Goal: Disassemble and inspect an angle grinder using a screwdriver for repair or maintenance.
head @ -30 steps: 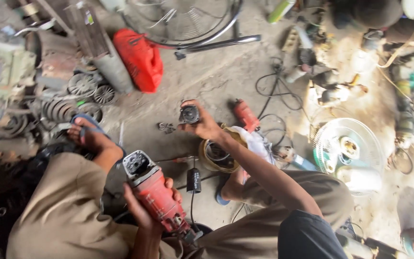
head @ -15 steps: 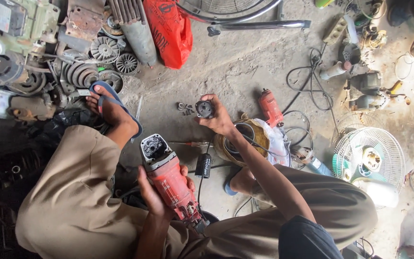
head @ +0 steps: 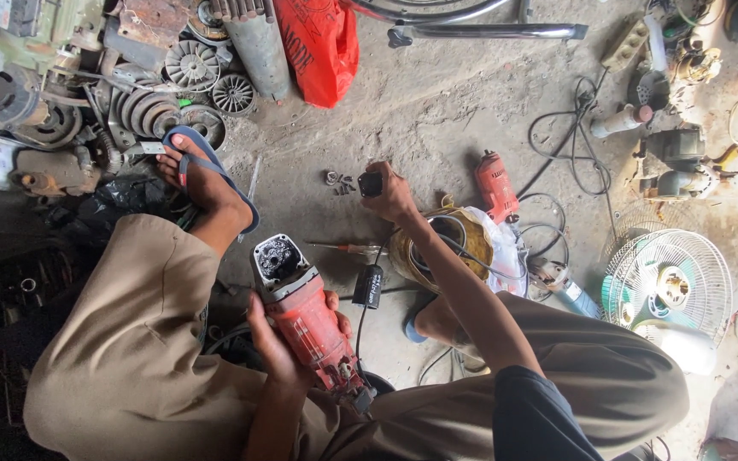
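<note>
Right hand (head: 393,195) barely shifted, gripping small black part (head: 371,183) above floor, left hand (head: 279,341) clasping red power tool (head: 305,320) near lap

A cluttered workshop floor (head: 437,119) of bare, dusty concrete: a red plastic bag (head: 322,47) lies near a ribbed grey metal cylinder (head: 254,43), beside a heap of finned discs and pulleys (head: 177,94). A second red power tool (head: 495,185) rests among loose black cables (head: 574,145). At right sits a white fan guard (head: 668,286) with its motor showing, near a yellow-rimmed container (head: 471,248) draped with a clear plastic bag. A chrome tube (head: 489,32) crosses the top.
</note>
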